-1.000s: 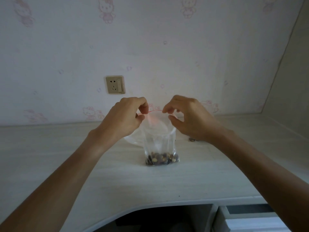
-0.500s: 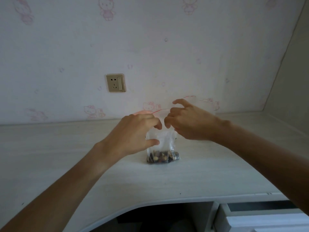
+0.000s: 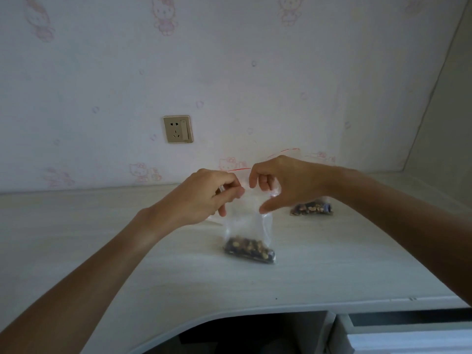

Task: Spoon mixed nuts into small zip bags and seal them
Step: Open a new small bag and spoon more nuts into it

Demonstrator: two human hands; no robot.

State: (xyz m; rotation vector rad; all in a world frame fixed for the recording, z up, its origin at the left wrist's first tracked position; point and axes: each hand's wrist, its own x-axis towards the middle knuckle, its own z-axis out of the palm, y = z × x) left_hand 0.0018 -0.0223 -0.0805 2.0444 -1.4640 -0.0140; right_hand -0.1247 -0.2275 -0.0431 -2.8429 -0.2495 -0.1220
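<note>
Desk [image 3: 102,251]: second nut bag [image 3: 311,208] now visible behind right hand [image 3: 288,185].

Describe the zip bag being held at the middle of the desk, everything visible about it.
The zip bag is small, clear, thin plastic with a red line along its top edge. It stands roughly upright, its bottom resting on the pale desk and holding a shallow layer of mixed nuts, brown, tan and dark; the part above is empty. The left hand and right hand pinch its top from either side. Whether the zip is fully closed cannot be told.
</note>
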